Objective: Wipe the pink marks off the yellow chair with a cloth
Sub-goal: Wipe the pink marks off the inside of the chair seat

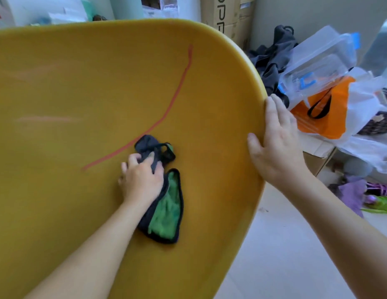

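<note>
Clearly the pink line (166, 113) is mostly intact, arcing across the yellow chair (80, 83) from near the upper rim down to a spot just left of the left hand (141, 180). That hand grasps the bunched green-and-black cloth (166, 203), pressed on the seat just below the line's lower stretch. The right hand (276, 145) lies flat and unclenched over the chair's edge, bracing it (worth keeping so). Firm, short strokes along the line should suit; fainter pink smears (43, 119) at left probably need a pass too.
</note>
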